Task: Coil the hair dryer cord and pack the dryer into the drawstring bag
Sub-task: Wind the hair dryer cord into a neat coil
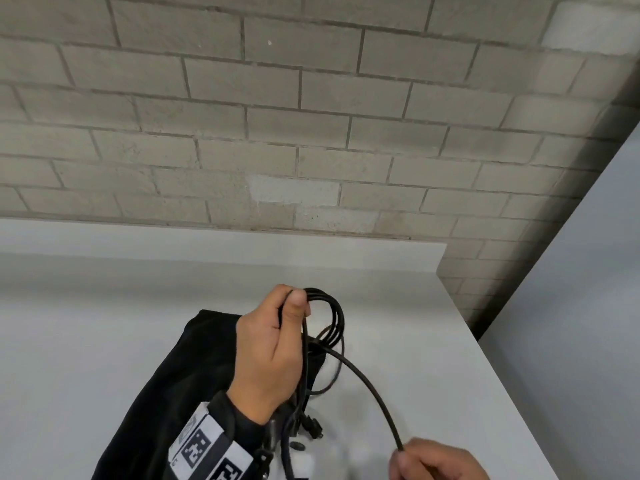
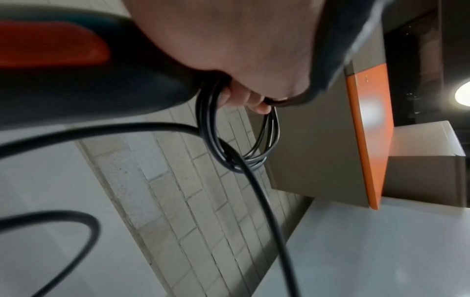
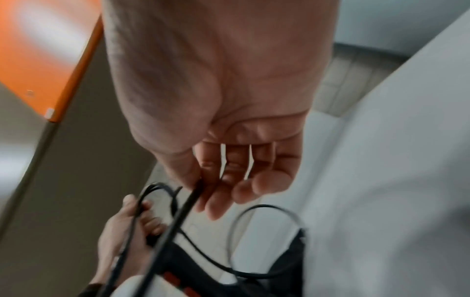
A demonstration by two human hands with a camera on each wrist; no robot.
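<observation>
My left hand (image 1: pixel 294 306) grips several loops of the black cord (image 1: pixel 334 313) above the table. In the left wrist view the coil (image 2: pixel 254 156) hangs from the curled fingers (image 2: pixel 259 106). The black hair dryer (image 2: pixel 63 80), with its orange-red panel, sits close under that wrist. From the coil, a free length of cord (image 1: pixel 363 379) runs down to my right hand (image 1: pixel 405 455), which pinches it between thumb and fingers (image 3: pixel 203 186). The black drawstring bag (image 1: pixel 173 375) lies flat on the table behind my left hand. The dryer (image 3: pixel 178 277) shows black with red buttons below.
The white table (image 1: pixel 104 306) ends at a grey brick wall (image 1: pixel 311 133). A white panel (image 1: pixel 571 271) stands along the right side. An orange-edged board (image 2: pixel 368 130) appears in the wrist views. A slack cord loop (image 3: pixel 267 231) lies on the table.
</observation>
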